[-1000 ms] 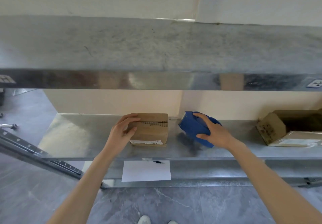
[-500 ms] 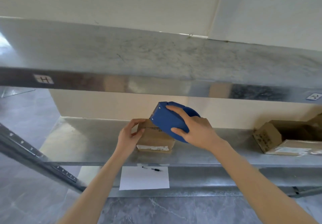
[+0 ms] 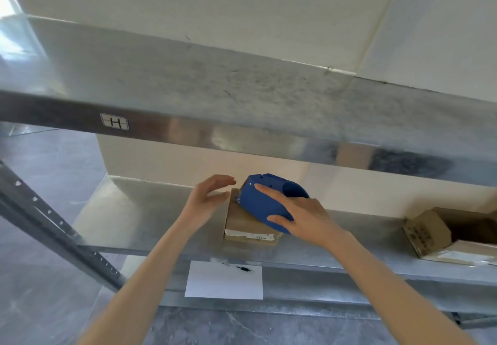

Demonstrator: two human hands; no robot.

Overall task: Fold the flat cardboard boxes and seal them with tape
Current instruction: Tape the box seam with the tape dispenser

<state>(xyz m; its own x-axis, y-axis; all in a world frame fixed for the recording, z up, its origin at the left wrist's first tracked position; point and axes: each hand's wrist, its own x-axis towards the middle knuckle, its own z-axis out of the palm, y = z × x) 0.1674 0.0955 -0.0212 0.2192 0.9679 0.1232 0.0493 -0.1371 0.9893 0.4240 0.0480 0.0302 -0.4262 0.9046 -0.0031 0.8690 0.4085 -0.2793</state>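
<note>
Your right hand (image 3: 309, 218) is gripping the blue plastic tape dispenser (image 3: 265, 206), with the index finger lying straight along its side and the thumb curling under its lower edge. You are holding the dispenser over the top of the small closed brown cardboard box (image 3: 246, 227), its toothed end pointing toward 11 o'clock, at the box's far left corner. The box is sitting flat on the lower grey metal shelf (image 3: 150, 218), near the front edge, with a white label running along its near side.

Your left hand (image 3: 207, 202) is hovering at the box's 10 o'clock, fingers loosely spread and holding nothing. The thumb is perhaps brushing the box's left edge, though the angle is making that hard to judge.

At 3 o'clock from the box, well apart on the same shelf, an open brown cardboard carton (image 3: 427, 233) is lying. At 6 o'clock, below the shelf, a white sheet of paper (image 3: 224, 281) is lying with a small black pen-like item (image 3: 244, 269) at its top edge. The upper grey metal shelf (image 3: 188, 84) is spanning 12 o'clock, bearing an H sticker (image 3: 115, 122) on its front lip.
</note>
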